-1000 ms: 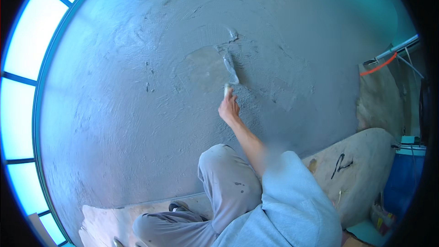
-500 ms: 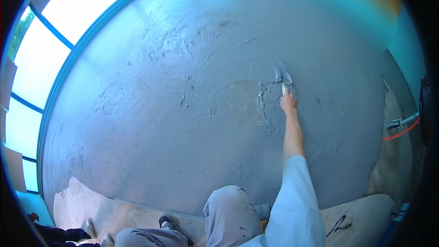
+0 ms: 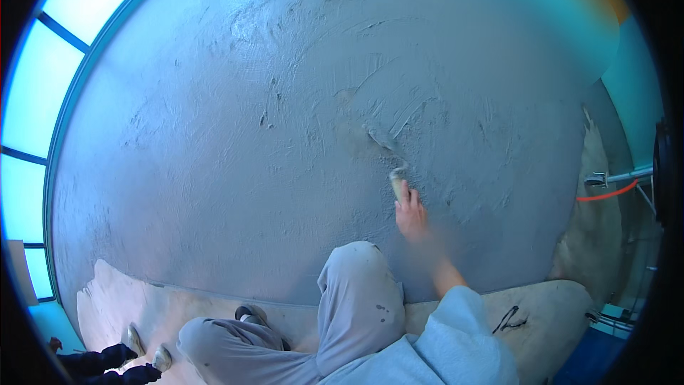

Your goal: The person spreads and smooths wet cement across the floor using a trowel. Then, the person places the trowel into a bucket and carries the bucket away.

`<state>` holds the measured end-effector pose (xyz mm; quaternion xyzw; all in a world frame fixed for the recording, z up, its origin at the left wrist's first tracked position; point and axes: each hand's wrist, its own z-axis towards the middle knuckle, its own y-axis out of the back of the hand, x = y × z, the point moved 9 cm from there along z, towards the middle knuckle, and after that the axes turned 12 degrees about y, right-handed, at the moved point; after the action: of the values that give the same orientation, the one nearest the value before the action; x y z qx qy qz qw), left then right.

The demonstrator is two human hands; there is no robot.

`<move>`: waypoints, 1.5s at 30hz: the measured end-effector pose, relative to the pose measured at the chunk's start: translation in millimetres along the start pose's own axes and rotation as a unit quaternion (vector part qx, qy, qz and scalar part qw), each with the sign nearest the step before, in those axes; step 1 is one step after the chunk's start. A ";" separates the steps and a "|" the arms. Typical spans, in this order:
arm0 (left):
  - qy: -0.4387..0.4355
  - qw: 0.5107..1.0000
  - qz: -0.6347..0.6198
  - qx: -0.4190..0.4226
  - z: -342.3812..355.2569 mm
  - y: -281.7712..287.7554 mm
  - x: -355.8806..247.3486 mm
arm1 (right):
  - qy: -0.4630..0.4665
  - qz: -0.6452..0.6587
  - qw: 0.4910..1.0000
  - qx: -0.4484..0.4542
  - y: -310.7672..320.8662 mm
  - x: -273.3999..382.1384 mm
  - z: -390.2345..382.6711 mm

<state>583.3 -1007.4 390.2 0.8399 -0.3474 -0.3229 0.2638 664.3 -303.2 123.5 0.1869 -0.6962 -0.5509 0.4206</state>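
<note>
My right hand (image 3: 412, 215) is closed around the pale handle of a trowel (image 3: 397, 184). Its flat blade lies low against the wet grey mortar (image 3: 235, 192), pointing up and to the left. Fresh ridges and curved drag marks show around the blade. Beyond it, a small browner, thinly covered patch (image 3: 346, 98) shows in the mortar. My left hand is out of view.
My bent knee (image 3: 360, 271) is at the mortar's near edge, over bare tan floor (image 3: 199, 314). Another person's shoes (image 3: 162, 358) are at lower left. Windows (image 3: 37, 107) line the left. A metal pole (image 3: 620, 175) and an orange hose (image 3: 607, 195) are at right.
My right hand has drawn the trowel back toward me and to the left. Mortar now covers most of the bare patch seen before. My view has shifted slightly.
</note>
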 end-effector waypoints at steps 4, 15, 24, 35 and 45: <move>0.008 1.000 -0.005 -0.002 -9.4 2.6 10.2 | -0.226 0.045 0.968 -0.102 -5.7 -12.8 -38.6; 0.019 1.000 -0.023 -0.002 -27.1 7.3 36.6 | -0.096 0.124 0.985 0.068 -81.6 101.4 45.0; 0.049 0.998 -0.049 -0.001 -48.7 12.2 71.8 | -0.053 0.261 0.963 0.044 -30.1 80.8 62.5; 0.094 0.993 -0.073 0.017 -70.1 14.3 115.4 | 0.274 -0.066 0.930 0.236 9.3 59.5 106.2; 0.160 0.970 -0.182 -0.019 -81.7 1.3 87.4 | -0.011 0.024 0.998 0.055 29.9 -47.7 204.6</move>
<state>690.1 -1056.2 413.0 0.9246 -0.1360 -0.2330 0.2691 535.9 -134.2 125.0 0.1867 -0.7343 -0.5033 0.4154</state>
